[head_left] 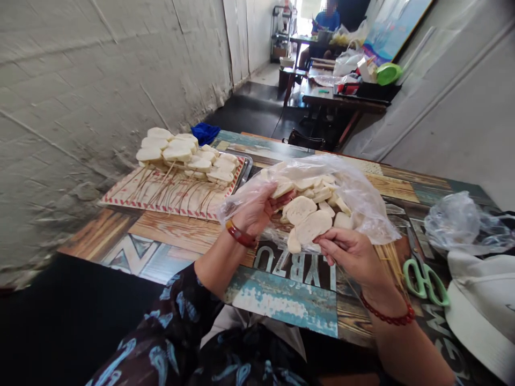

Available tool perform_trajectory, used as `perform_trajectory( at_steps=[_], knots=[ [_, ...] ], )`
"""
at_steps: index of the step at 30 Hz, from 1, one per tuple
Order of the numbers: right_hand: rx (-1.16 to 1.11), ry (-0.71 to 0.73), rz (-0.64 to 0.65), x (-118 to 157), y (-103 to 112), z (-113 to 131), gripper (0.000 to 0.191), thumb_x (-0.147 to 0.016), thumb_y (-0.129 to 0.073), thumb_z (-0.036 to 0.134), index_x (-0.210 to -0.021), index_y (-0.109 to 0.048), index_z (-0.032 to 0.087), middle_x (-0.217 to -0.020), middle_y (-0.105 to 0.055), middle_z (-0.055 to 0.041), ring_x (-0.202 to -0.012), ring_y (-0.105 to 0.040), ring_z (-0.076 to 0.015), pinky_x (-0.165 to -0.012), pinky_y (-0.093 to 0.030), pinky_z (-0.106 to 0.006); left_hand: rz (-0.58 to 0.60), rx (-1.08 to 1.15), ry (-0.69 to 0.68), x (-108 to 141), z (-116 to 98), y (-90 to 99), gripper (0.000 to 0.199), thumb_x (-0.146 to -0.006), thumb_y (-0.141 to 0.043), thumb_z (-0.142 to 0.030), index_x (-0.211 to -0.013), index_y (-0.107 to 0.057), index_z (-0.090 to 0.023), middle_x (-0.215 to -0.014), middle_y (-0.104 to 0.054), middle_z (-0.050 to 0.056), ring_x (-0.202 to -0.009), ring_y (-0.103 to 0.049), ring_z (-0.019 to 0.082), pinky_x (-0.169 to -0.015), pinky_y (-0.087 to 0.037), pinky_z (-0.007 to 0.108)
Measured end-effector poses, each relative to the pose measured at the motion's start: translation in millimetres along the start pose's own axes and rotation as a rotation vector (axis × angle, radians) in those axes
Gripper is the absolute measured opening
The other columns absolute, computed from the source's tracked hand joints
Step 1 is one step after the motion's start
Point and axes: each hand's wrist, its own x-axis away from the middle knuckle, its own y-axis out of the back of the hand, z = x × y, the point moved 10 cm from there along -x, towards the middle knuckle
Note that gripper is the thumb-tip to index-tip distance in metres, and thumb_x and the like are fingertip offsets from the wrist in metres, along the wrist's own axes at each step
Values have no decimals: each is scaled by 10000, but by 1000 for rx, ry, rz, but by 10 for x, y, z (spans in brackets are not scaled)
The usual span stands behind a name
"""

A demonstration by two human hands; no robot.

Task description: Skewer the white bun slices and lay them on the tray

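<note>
My left hand (261,210) reaches into the mouth of a clear plastic bag (364,198), thumb and fingers closed around a pale, bread-like slice (284,187). Several loose slices of the same kind lie in the bag. My right hand (348,252) pinches a thin wooden skewer (349,280) just below an oval slice (316,226), which appears to be on its tip. Beyond my left arm, skewered slices (177,153) are piled on a metal tray (246,170), their sticks lying across red-and-white patterned paper (120,194).
Bare skewers (388,262), green-handled scissors (425,281), a crumpled plastic bag (466,222) and a white cap (483,300) are at the right. A blue cloth (205,132) lies behind the tray. A person (328,21) sits at a far table; a cluttered table (346,102) stands nearer.
</note>
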Motion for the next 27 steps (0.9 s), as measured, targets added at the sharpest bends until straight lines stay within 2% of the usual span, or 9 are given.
perform_trajectory(
  at_steps=[4, 13, 22, 27],
  knots=[
    [29, -14, -28, 9, -21, -13, 183, -870, -671, 317, -773, -732, 174, -578, -609, 10, -421, -546, -103, -414, -403, -220, -2, 18, -6, 24, 52, -7, 194, -820, -774, -290, -952, -707, -163, -927, -773, 53, -894, -735, 195, -885, -581, 339],
    [57, -24, -64, 10, 9, -27, 153, -857, -673, 272, -778, -745, 163, -566, -612, 11, -418, -543, -93, -403, -397, -199, -16, 47, 9, 31, 76, -25, 219, -797, -800, -283, -943, -699, -156, -1000, -774, 54, -986, -733, 194, -935, -570, 320],
    [53, -27, -90, -16, 12, 29, 148, -833, -673, 258, -742, -729, 157, -530, -587, 25, -388, -509, -77, -381, -364, -185, -12, 41, -15, 28, 102, -50, 168, -819, -770, -262, -941, -714, -160, -1050, -775, 72, -1053, -722, 226, -927, -587, 343],
    [41, -45, -98, -26, 13, 9, 157, -833, -686, 279, -749, -737, 157, -503, -579, 26, -375, -502, -80, -373, -355, -185, 8, 27, 15, 36, 138, -51, 182, -835, -756, -282, -960, -721, -154, -1036, -774, 73, -984, -735, 201, -898, -585, 319]
  ],
)
